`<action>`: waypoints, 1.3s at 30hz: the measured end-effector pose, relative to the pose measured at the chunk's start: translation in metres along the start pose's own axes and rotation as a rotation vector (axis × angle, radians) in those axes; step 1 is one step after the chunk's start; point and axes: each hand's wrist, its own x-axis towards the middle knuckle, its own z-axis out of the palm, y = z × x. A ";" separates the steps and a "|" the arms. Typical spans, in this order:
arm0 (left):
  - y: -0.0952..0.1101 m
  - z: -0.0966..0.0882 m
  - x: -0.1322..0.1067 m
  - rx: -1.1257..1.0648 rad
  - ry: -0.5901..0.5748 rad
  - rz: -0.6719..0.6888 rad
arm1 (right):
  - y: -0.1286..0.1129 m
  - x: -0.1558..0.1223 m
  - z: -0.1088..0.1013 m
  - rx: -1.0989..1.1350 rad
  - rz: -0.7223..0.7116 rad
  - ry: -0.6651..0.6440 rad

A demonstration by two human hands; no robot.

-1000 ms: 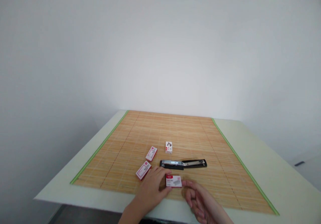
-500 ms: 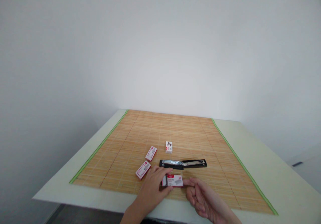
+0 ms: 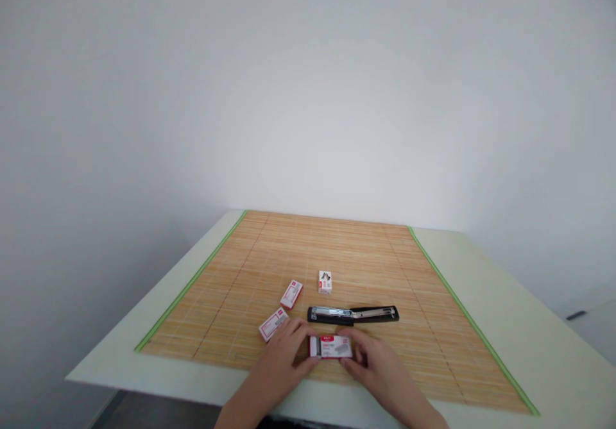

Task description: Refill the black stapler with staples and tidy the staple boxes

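Note:
Both hands hold a small red-and-white staple box (image 3: 331,347) near the front of the bamboo mat (image 3: 337,256). My left hand (image 3: 283,358) grips its left end, where an inner tray sticks out a little. My right hand (image 3: 373,365) pinches its right end. Just beyond the box lies a black stapler (image 3: 353,314), opened flat with its metal rail showing.
Two more red-and-white staple boxes (image 3: 273,324) (image 3: 291,294) lie left of the stapler, and a small white box (image 3: 325,281) stands behind it. The mat has green edges and lies on a pale table (image 3: 529,326) set against a white wall.
My right hand has come in from the lower right and closed on the box's right end. The inner tray now sticks out at the left end.

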 end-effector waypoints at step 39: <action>0.007 0.023 -0.002 0.170 0.201 0.016 | -0.033 0.054 0.016 0.178 0.046 0.205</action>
